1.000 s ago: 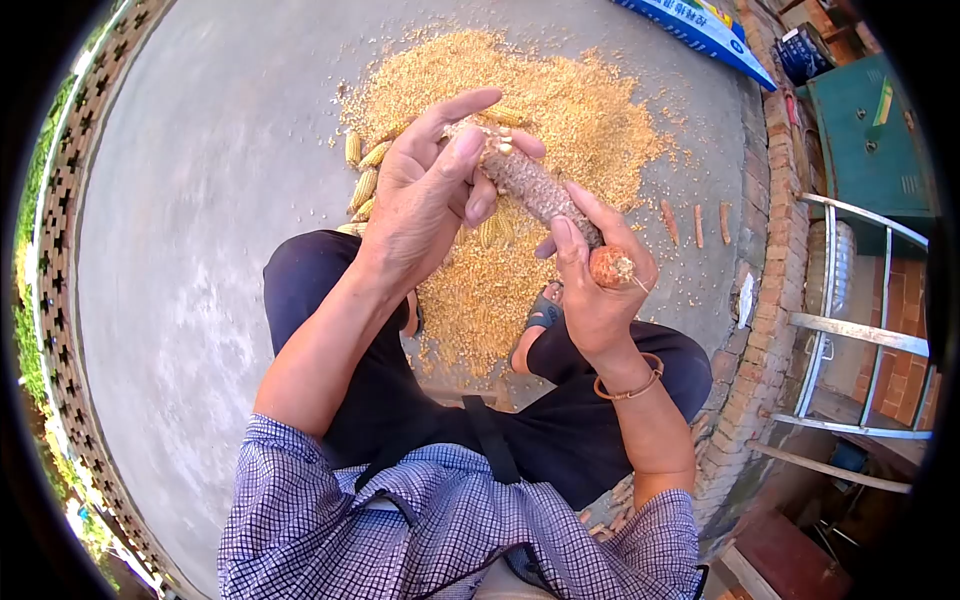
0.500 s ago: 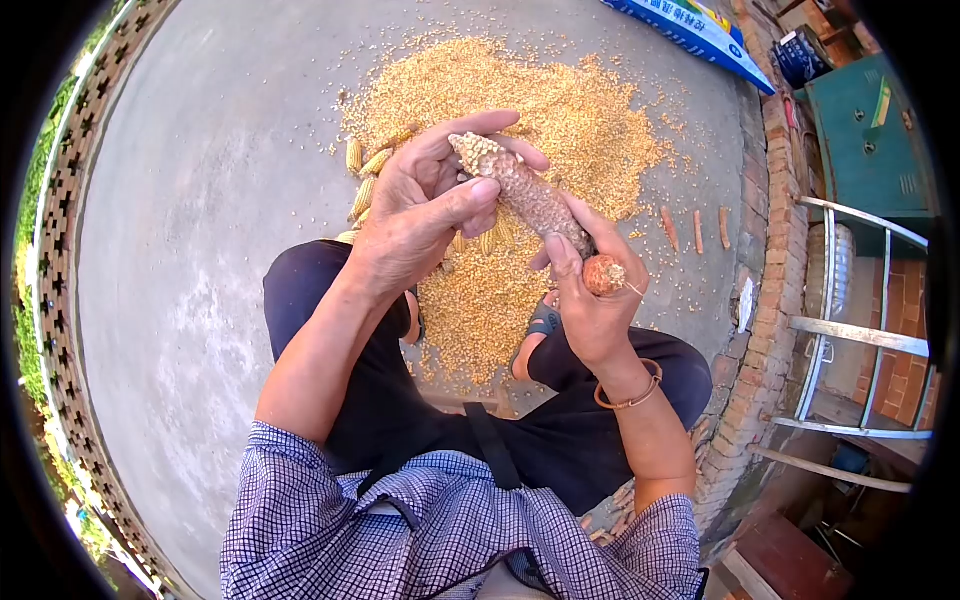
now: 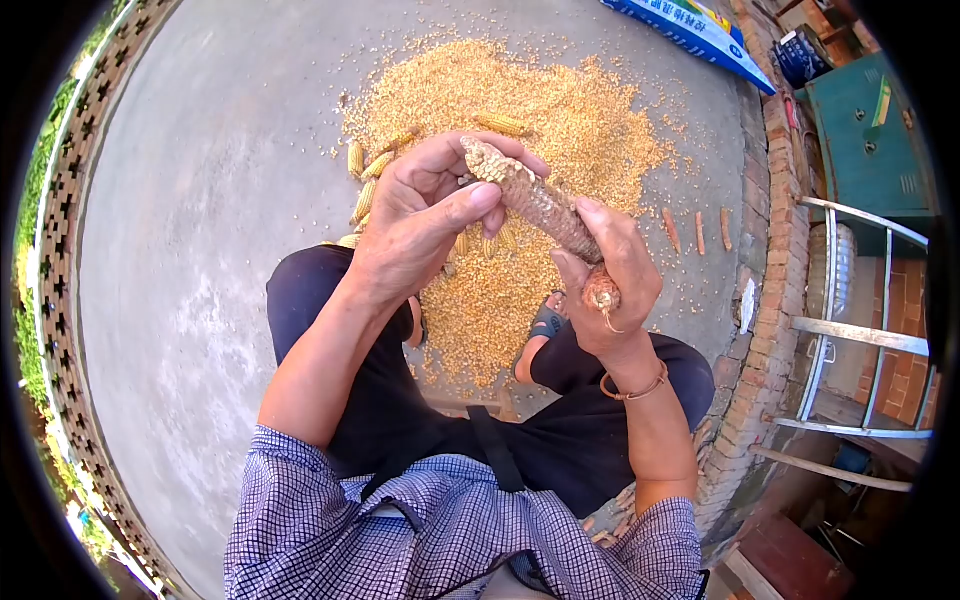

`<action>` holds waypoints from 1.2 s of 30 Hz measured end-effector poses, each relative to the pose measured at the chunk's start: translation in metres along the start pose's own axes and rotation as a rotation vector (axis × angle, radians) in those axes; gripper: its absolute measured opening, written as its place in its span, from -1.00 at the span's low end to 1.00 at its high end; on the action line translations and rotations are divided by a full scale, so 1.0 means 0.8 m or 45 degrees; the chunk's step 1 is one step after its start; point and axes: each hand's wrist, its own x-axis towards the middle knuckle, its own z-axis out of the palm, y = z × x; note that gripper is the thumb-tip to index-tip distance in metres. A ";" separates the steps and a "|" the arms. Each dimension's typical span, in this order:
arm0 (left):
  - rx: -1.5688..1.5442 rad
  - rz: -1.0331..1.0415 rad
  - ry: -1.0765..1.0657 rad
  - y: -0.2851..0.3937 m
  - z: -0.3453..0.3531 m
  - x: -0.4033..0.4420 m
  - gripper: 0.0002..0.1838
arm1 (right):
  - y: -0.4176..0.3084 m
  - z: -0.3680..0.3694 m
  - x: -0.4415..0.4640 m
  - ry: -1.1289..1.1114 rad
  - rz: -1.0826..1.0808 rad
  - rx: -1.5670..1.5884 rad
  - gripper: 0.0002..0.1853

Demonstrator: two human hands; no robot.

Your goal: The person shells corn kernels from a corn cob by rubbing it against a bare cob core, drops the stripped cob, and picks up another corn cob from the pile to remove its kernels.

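You have the cob [image 3: 530,205] slanting between your two hands, and the work suits a firm brace at one end and a light, controlled press at the other. Let your right hand [image 3: 610,270] be the anchor: its grip is closed, index finger [image 3: 592,212] along the outer side and thumb [image 3: 572,268] on the near side. Your left hand [image 3: 430,205] is partly curled, fingers bent behind the cob's upper end and thumb [image 3: 475,200] against its near side. Pressing with the thumb pad and rolling the cob a little at a time should bring the pale bits [image 3: 482,158] around the tip evenly under it; squeezing too hard could slip or snap that narrow end.

The tip pokes up past your left thumb, the middle spans the gap between your hands, and the lower end goes under your right fingers. A reddish butt [image 3: 602,292] shows just below your right thumb; you cannot tell whether it belongs to a second cob. Beyond your fingers spreads the kernel pile [image 3: 590,120], with a lone ear [image 3: 502,123] just past your left fingers, more ears [image 3: 365,200] to their left, and bare cobs [image 3: 699,232] to the right of your right fingers.
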 end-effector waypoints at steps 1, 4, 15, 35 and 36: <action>0.014 0.011 -0.013 0.000 0.000 0.000 -0.56 | -0.003 -0.001 -0.001 -0.003 0.203 0.106 -0.55; -0.046 0.016 -0.034 -0.002 -0.004 0.001 -0.55 | -0.010 -0.006 -0.004 -0.035 0.586 0.309 -0.57; -0.025 -0.039 0.042 -0.008 0.002 0.005 -0.52 | -0.002 -0.026 0.018 -0.012 0.272 0.069 -0.60; 0.051 -0.027 0.015 -0.006 0.005 0.005 -0.51 | -0.006 -0.034 0.022 -0.010 0.211 0.123 -0.57; 0.067 -0.030 0.006 -0.005 0.006 0.005 -0.51 | -0.007 -0.034 0.023 -0.020 0.225 0.126 -0.57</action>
